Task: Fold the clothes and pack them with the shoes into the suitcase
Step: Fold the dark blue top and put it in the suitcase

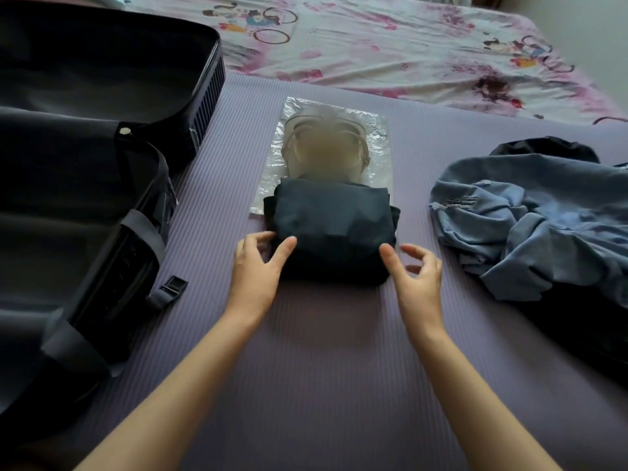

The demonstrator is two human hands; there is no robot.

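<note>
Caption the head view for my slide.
Left hand and right hand flank a folded navy garment on a ribbed purple mat beside an open dark suitcase.

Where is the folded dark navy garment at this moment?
The folded dark navy garment lies mid-frame in the head view on the purple ribbed mat, between the left hand and right hand, overlapping the clear plastic shoe bag beyond it.

A purple ribbed mat [323, 368] lies over a pink cartoon-print bedsheet [390, 45].

No text, label, brand or number can be read; the sheet [407, 45] at 12 o'clock bears only cartoon prints.
</note>
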